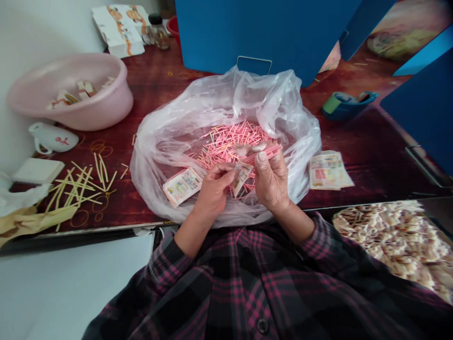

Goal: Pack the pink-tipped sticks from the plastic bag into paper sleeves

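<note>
My left hand point(213, 191) pinches the edge of a small printed packet point(242, 177) between thumb and fingers. Close beside it on the right, my right hand point(272, 182) is closed around a bundle of pink sticks point(269, 152), with the thumb on top. Both hands are over an open clear plastic bag point(155, 137), which holds a heap of loose pink sticks point(230, 139). A stack of printed packets point(184, 186) lies on the bag's front left part. More printed packets point(327, 171) rest on the table to the right of the bag.
Pink basin point(106, 108) at the back left, with a white mug point(54, 138) before it. Yellowish sticks point(76, 186) and rubber bands lie on the left. A blue panel point(247, 33) stands behind the bag; a blue basket point(345, 107) sits right. Many pale packets point(396, 236) are piled at lower right.
</note>
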`<state>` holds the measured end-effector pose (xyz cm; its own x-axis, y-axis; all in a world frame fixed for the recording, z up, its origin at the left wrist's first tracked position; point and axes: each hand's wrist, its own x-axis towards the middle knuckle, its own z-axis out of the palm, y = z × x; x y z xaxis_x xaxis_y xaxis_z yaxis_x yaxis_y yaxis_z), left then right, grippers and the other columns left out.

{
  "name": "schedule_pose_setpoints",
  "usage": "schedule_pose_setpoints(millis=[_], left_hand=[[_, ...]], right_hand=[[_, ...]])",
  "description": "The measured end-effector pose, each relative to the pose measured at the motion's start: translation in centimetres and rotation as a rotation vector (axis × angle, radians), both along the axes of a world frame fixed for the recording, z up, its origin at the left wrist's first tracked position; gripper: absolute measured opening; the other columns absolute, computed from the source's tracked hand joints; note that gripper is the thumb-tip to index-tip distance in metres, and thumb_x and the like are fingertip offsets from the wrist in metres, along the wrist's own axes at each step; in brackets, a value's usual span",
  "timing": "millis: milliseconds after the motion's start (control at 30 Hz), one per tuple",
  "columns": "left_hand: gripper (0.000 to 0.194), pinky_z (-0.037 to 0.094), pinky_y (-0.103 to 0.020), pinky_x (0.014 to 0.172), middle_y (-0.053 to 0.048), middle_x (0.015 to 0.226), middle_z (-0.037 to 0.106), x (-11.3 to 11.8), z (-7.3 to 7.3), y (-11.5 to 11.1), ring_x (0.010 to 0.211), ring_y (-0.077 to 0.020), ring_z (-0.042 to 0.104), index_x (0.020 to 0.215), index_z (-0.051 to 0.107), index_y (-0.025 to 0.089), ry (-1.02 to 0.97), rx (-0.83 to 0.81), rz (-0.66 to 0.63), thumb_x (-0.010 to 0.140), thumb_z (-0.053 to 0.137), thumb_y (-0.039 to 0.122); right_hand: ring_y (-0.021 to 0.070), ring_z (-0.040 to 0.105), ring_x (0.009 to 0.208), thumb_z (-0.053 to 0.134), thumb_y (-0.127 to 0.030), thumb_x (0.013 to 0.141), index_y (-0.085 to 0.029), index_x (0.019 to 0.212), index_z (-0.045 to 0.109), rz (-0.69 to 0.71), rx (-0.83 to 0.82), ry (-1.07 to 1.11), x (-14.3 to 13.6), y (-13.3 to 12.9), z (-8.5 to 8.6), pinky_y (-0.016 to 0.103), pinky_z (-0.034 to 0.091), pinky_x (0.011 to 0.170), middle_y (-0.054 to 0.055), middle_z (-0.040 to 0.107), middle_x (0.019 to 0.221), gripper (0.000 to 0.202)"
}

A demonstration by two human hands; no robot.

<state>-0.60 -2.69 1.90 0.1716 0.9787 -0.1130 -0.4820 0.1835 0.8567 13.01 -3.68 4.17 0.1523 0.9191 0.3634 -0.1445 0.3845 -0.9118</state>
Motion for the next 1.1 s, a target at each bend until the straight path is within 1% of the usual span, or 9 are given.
schedule_pose_setpoints(millis=[133, 333, 467, 567, 667, 733, 867, 1033, 1100], left_hand=[[0.041, 0.057, -0.029, 0.081, 0.001, 0.096, 0.073, 0.4, 0.2, -0.1, 0.084, -0.0135, 0.067, 0.08, 0.065, 0.022, -0.003, 0.011, 0.012, 0.067, 0.1, 0.04], [0.04, 0.057, -0.031, 0.076, 0.001, 0.091, 0.07, 0.3, 0.2, -0.1, 0.079, -0.0139, 0.063, 0.082, 0.066, 0.023, 0.029, 0.037, 0.024, 0.071, 0.097, 0.045], [0.034, 0.057, -0.031, 0.084, 0.0, 0.096, 0.07, 0.4, -0.2, 0.3, 0.086, -0.0142, 0.065, 0.087, 0.065, 0.024, 0.073, 0.161, 0.145, 0.079, 0.093, 0.043], [0.034, 0.057, -0.033, 0.092, -0.001, 0.102, 0.071, 0.5, -0.4, 0.6, 0.098, -0.0164, 0.068, 0.087, 0.064, 0.024, 0.16, 0.275, 0.264, 0.081, 0.091, 0.044], [0.032, 0.057, -0.033, 0.094, -0.003, 0.106, 0.071, 0.1, -0.3, 0.6, 0.103, -0.0185, 0.069, 0.091, 0.065, 0.024, 0.262, 0.318, 0.26, 0.084, 0.088, 0.044], [0.03, 0.058, -0.033, 0.092, -0.003, 0.106, 0.073, -0.3, 0.0, 0.5, 0.101, -0.0188, 0.07, 0.101, 0.068, 0.025, 0.29, 0.288, 0.183, 0.084, 0.088, 0.04], [0.033, 0.059, -0.033, 0.09, -0.002, 0.104, 0.077, -0.9, 0.4, 0.2, 0.096, -0.0194, 0.071, 0.11, 0.072, 0.024, 0.318, 0.189, -0.005, 0.081, 0.085, 0.033], [0.026, 0.056, -0.03, 0.085, 0.001, 0.089, 0.074, -0.3, 0.3, 0.1, 0.085, -0.0161, 0.068, 0.094, 0.071, 0.021, 0.309, 0.175, 0.008, 0.078, 0.087, 0.035], [0.027, 0.056, -0.029, 0.083, 0.001, 0.088, 0.074, -0.5, 0.5, 0.0, 0.084, -0.0162, 0.068, 0.093, 0.072, 0.021, 0.329, 0.191, 0.014, 0.079, 0.088, 0.038]], right_hand=[[0.0307, 0.066, 0.141, 0.053, -0.07, 0.104, -0.035, 0.114, 0.069, -0.014, -0.103, -0.181, 0.3, 0.0, -0.5, 0.056, 0.054, 0.123, 0.005, 0.077, 0.126, 0.039], [0.0301, 0.061, 0.147, 0.046, -0.075, 0.106, -0.036, 0.146, 0.065, 0.026, -0.084, -0.293, 1.1, 0.0, 0.5, 0.052, 0.052, 0.124, 0.007, 0.07, 0.145, 0.059], [0.0297, 0.062, 0.144, 0.057, -0.08, 0.101, -0.035, 0.141, 0.068, -0.042, -0.069, -0.3, 1.4, -0.2, 0.8, 0.049, 0.05, 0.125, 0.007, 0.068, 0.149, 0.061], [0.0273, 0.073, 0.117, 0.07, -0.08, 0.092, -0.03, 0.126, 0.073, -0.007, -0.168, -0.275, 1.4, 0.1, 0.1, 0.045, 0.06, 0.107, 0.008, 0.077, 0.126, 0.061], [0.0231, 0.072, 0.093, 0.078, -0.069, 0.09, -0.026, 0.1, 0.076, 0.085, -0.254, -0.244, 1.3, 0.5, -0.5, 0.041, 0.062, 0.092, 0.003, 0.078, 0.097, 0.045], [0.0217, 0.071, 0.091, 0.08, -0.061, 0.089, -0.026, 0.097, 0.077, 0.078, -0.256, -0.195, 1.4, 0.8, -0.6, 0.04, 0.061, 0.091, 0.002, 0.077, 0.095, 0.036], [0.0215, 0.072, 0.098, 0.08, -0.055, 0.087, -0.029, 0.114, 0.08, 0.062, -0.261, -0.16, 1.7, 1.0, -0.6, 0.041, 0.061, 0.093, 0.002, 0.079, 0.104, 0.037], [0.0185, 0.067, 0.082, 0.087, -0.06, 0.082, -0.024, 0.096, 0.078, 0.069, -0.327, -0.146, 0.8, 0.6, -1.2, 0.036, 0.059, 0.081, 0.0, 0.076, 0.088, 0.039], [0.0179, 0.068, 0.081, 0.089, -0.061, 0.08, -0.025, 0.094, 0.077, 0.063, -0.333, -0.11, 0.9, 0.4, -1.3, 0.035, 0.061, 0.082, 0.0, 0.077, 0.088, 0.04]])
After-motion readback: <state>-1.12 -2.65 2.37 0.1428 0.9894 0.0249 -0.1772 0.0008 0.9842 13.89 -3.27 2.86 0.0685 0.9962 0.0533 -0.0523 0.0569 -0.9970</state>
